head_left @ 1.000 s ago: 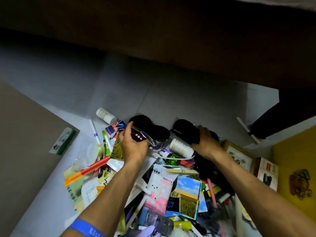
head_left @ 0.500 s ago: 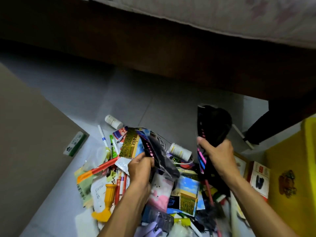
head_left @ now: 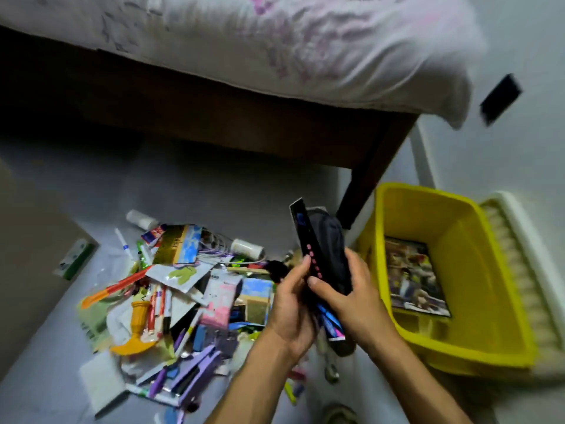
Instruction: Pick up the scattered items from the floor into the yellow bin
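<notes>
Just left of the yellow bin point(head_left: 452, 289), above the floor point(head_left: 189, 191), both hands clasp one bundle of dark items point(head_left: 324, 258): a flat black card with a row of pink dots, pressed against a soft black pouch-like thing. The left hand point(head_left: 290, 304) curls its fingers round the card's near edge while the right hand point(head_left: 354, 298) wraps the bundle from the bin side, thumb laid across the front; pressing the pieces together this way probably lets them travel as one load instead of two. The bundle stands nearly upright, its top leaning away from the bin, and has not yet crossed the rim. Inside the bin a printed picture card point(head_left: 412, 276) lies flat on the bottom, with plenty of room around it. Farther left of the bin, the scattered pile point(head_left: 183, 295) spreads over the floor: an orange funnel-shaped toy point(head_left: 137, 328), a pink packet point(head_left: 220, 304), purple pens point(head_left: 198, 368) and a white bottle point(head_left: 247, 246), so most of the job looks unfinished. Behind the bin stand the dark bed frame point(head_left: 214, 123) and its pale mattress point(head_left: 275, 44).
</notes>
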Motion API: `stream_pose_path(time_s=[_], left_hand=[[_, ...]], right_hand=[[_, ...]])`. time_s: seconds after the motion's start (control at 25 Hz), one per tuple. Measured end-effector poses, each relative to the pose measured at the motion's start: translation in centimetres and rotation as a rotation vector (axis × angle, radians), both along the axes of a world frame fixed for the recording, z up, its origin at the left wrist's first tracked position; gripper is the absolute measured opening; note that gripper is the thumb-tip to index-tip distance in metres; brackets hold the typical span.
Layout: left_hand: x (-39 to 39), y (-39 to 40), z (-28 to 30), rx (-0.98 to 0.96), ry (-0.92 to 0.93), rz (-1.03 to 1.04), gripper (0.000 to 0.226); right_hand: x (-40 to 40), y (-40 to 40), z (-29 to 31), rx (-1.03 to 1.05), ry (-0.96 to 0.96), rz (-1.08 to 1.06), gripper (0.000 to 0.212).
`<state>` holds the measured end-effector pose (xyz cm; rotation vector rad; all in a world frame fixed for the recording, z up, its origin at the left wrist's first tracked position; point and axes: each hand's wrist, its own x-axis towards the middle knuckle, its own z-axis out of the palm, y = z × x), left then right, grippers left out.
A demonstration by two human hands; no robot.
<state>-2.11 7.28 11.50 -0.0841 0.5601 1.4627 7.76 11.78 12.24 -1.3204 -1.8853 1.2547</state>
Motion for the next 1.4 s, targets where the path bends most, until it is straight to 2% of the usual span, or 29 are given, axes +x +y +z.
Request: stream_pose_path(time_s=[0.12,0.2,0.28,0.36,0.44,0.52,0.6,0.72,0.84,0.92,1.0,1.08,1.16,1.28,1.4], left_hand=[[7.5,2.8,4.1,0.124,0.074,-0.102,0.054],[11.1,6.3,6.4,0.097,0.21,-0.187,0.048],[13.3,9.1,7.1,-0.03,0.532,-0.233,0.041],[13.6,9.1,6.0,-0.139,0.871,-0.247,0.041],[11.7,7.1,3.5,-0.166,0.964,-0.236,0.04],[9.2,4.5,0.9,-0.263,1.011,-0.196,0.035],[5.8,1.5,-1.7,-0.401,1.063,-0.139,0.027],[1.3,-3.0,-4.8,-0.534,1.18,-0.132,0.022],[-2.9,-5.2,-7.0,-0.607,1.271,-0.132,0.027],[-5.4,-5.3,-8.5,-0.633,1.309,-0.117,0.029],[-6.9,-5.2,-10.0,-0.656,1.328,-0.122,0.031],[-7.3,-5.0,-11.2,-0.667,1.319,-0.141,0.034],[-7.6,-4.2,-11.9,-0.643,1.317,-0.15,0.037],[-8.8,-2.4,-12.8,-0.61,1.316,-0.14,0.033],[-8.8,-1.5,-13.3,-0.601,1.293,-0.166,0.021]], right_hand=[[6.9,0.9,3.8,0.179,-0.033,-0.271,0.063],[11.0,3.9,6.0,0.265,-0.143,-0.399,0.071],[14.6,7.0,7.5,0.231,-0.365,-0.463,0.088],[16.8,7.9,7.3,0.187,-0.528,-0.48,0.092],[16.3,6.7,5.8,0.293,-0.441,-0.409,0.072],[14.0,4.6,3.9,0.419,-0.328,-0.3,0.04],[10.4,2.2,1.3,0.365,-0.293,-0.142,0.02],[6.6,-1.1,-3.4,0.137,-0.364,0.098,0.013],[4.1,-2.2,-7.5,0.078,-0.507,0.278,0.012],[1.7,-0.2,-9.2,0.122,-0.537,0.301,0.019],[-0.3,3.9,-10.9,0.206,-0.622,0.287,0.044],[-1.3,8.4,-12.3,0.202,-0.849,0.286,0.075],[-1.2,12.2,-13.3,0.095,-1.016,0.232,0.096],[-1.1,14.9,-14.8,-0.021,-1.142,0.222,0.113],[-0.7,14.5,-15.9,-0.048,-1.142,0.239,0.125]])
